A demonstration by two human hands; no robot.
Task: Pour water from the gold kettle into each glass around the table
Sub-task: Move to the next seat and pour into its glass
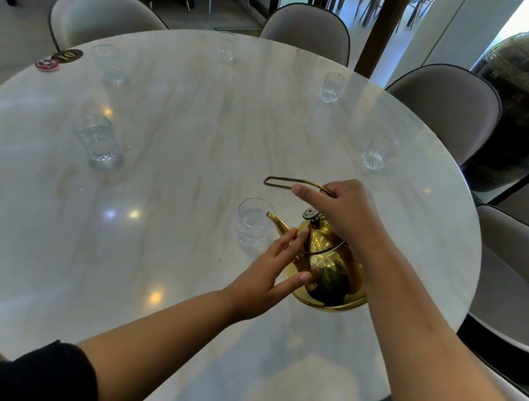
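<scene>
Gripping the gold kettle (328,269) by its wire handle with my right hand (341,209), I steady its belly with my left hand (266,270), fingers straight. Its spout points toward ten o'clock, at the rim of the near glass (253,221) on the bench (177,152). Tilting too fast could splash water past it.

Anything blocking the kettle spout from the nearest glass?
Nothing visible. The gold kettle has its spout tip at the nearest glass; left hand touches its body behind the spout, right hand grips the handle.
</scene>
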